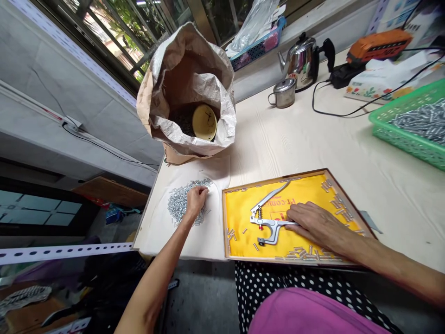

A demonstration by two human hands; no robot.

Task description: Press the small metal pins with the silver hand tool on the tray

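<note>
My left hand reaches over a pile of small silvery metal pins on a white cloth. Its fingers are pinched at the pile's right side; whatever is between them is too small to make out. My right hand is wrapped around the lower handle of grey snap-fastener pliers, whose jaws point left and whose upper handle is swung up, apart from the hand. The pliers lie over a shallow brown-rimmed tray lined with yellow cloth. Short metal pieces are scattered along the tray's edges.
A large paper sack holding a yellow cup stands behind the pile. At the back are a steel kettle and lidded mug. A green basket of metal parts sits right, near a black cable.
</note>
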